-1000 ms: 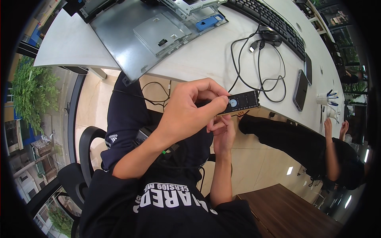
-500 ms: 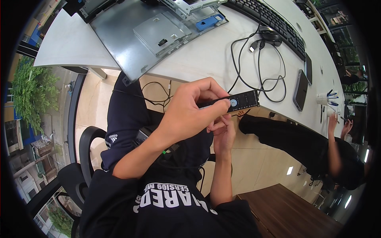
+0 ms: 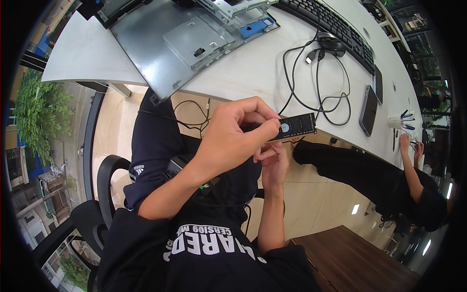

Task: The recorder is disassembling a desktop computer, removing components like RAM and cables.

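My left hand (image 3: 238, 134) is closed, thumb and bent fingers pinching a slim black circuit module (image 3: 297, 125). Its free end points right, over the table's near edge in this view. A round pale blue sticker and small light print show on its top face; the rest lies hidden in the grip. Just below it is my right hand (image 3: 274, 163), fingers curled together close to the module's underside. What those fingers hold, if anything, is hidden.
An opened metal computer case (image 3: 155, 53) with a blue latch (image 3: 257, 27) lies on the white table (image 3: 243, 80). Further right are a keyboard (image 3: 355, 46), mouse (image 3: 331, 44), loose cables (image 3: 292, 82), phone (image 3: 368, 111) and pen cup (image 3: 395, 121). Another person (image 3: 413, 190) sits at the right.
The module has shifted and tilted slightly in my left hand, its free end a little lower. My right hand has barely moved. The other person's hands have come lower, toward the table.
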A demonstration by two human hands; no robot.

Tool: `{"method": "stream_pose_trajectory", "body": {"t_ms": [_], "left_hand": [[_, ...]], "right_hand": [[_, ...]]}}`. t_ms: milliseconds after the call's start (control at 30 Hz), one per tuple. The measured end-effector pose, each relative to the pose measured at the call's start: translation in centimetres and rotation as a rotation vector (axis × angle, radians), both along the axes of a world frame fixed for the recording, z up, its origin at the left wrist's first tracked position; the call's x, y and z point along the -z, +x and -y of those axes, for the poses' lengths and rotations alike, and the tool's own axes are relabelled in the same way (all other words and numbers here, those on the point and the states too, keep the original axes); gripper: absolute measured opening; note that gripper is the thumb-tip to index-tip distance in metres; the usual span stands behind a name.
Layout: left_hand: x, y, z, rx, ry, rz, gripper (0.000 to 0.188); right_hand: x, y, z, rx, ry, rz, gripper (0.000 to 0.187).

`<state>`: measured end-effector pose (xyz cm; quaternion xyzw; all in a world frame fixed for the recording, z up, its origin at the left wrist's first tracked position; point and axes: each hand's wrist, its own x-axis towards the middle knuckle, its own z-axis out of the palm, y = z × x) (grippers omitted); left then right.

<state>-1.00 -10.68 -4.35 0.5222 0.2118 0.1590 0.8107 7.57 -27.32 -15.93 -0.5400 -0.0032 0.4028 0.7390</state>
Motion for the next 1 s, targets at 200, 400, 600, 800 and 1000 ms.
{"method": "stream_pose_trajectory", "body": {"t_ms": [200, 400, 600, 800, 1000], "left_hand": [[-0.27, -0.09, -0.07, 0.013, -0.023, 0.030, 0.012], [0.11, -0.06, -0.04, 0.029, 0.071, 0.019, 0.014], [0.16, -0.05, -0.07, 0.054, 0.036, 0.015, 0.012], [0.11, -0.11, -0.08, 0.041, 0.014, 0.041, 0.010], [0.01, 0.04, 0.14, 0.006, -0.007, 0.028, 0.009]], "right_hand": [[0.15, 0.10, 0.10, -0.030, 0.027, 0.037, 0.048], [-0.11, -0.21, -0.27, 0.009, -0.031, 0.042, 0.035], [-0.31, -0.21, -0.37, 0.009, -0.033, 0.050, 0.035], [0.23, -0.01, -0.10, -0.024, 0.035, 0.076, 0.041], [-0.13, -0.04, -0.14, -0.006, 0.030, 0.026, 0.048]]}}
